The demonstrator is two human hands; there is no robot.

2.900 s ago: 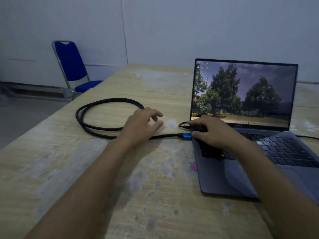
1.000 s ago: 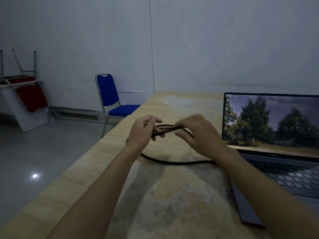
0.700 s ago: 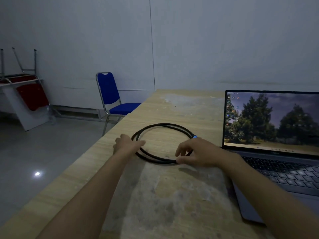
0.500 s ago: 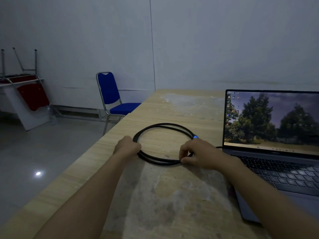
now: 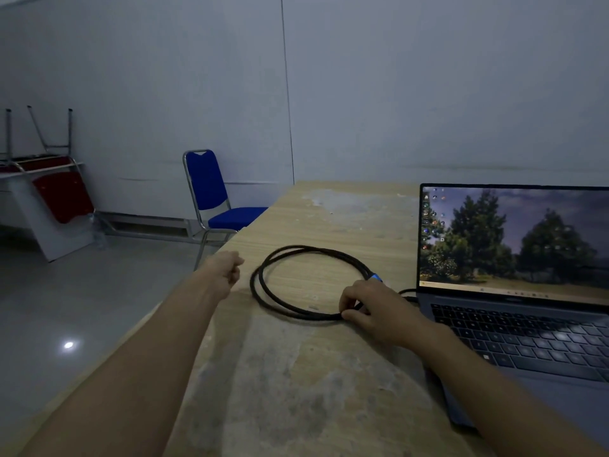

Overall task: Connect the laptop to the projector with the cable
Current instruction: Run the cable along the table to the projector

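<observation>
A black cable (image 5: 280,258) lies coiled in a loop on the wooden table (image 5: 329,374), with a blue-collared plug (image 5: 375,278) at the loop's right side. My right hand (image 5: 372,306) pinches the coil's near-right strands against the table. My left hand (image 5: 224,270) hovers just left of the coil, fingers loosely curled, touching nothing. The open laptop (image 5: 514,291) stands at the right with its screen lit; a thin dark lead (image 5: 408,293) runs to its left edge. No projector is in view.
A blue chair (image 5: 214,202) stands by the table's far left corner. Stacked red chairs (image 5: 56,183) rest on a white table at the far left wall. The table's left edge runs close beside my left forearm.
Half a second ago my left hand gripped the coil's left side; it has let go and drawn back to the left. My right hand stays on the coil.
</observation>
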